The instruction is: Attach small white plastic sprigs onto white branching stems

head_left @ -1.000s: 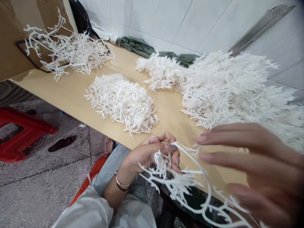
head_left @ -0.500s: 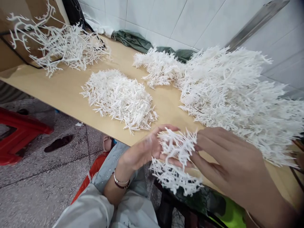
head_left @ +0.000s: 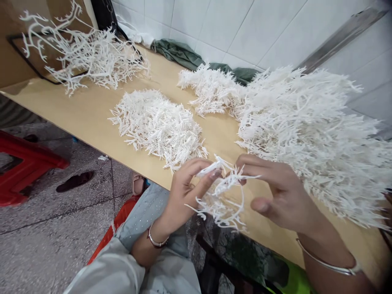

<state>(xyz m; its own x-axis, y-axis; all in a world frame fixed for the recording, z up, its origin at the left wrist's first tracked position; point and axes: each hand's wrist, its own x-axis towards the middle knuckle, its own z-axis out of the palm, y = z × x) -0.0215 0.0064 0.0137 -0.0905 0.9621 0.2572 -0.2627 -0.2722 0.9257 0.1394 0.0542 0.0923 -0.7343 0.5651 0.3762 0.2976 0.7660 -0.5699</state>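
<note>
A white branching plastic piece (head_left: 225, 196) hangs over the table's front edge, pinched between the thumb and fingers of my left hand (head_left: 191, 183). My right hand (head_left: 275, 190) is at the piece's right side, its fingertips at the upper strands and its thumb apart from them. Whether those fingertips grip a strand is unclear. Behind my left hand lies a heap of small white pieces (head_left: 159, 124) on the tan table (head_left: 82, 118). A much larger white heap (head_left: 309, 134) spreads behind and right of my right hand.
Long white branches (head_left: 98, 61) lie over a black wire frame at the back left. A smaller white cluster (head_left: 214, 90) sits before green cloth (head_left: 177, 53) by the tiled wall. A red stool (head_left: 27, 167) and a dark slipper (head_left: 75, 181) are on the floor.
My left hand has turned from palm-up under the piece to a pinch on it. My right hand has drawn back slightly, its thumb now apart. The piece hangs differently, more loosely spread.
</note>
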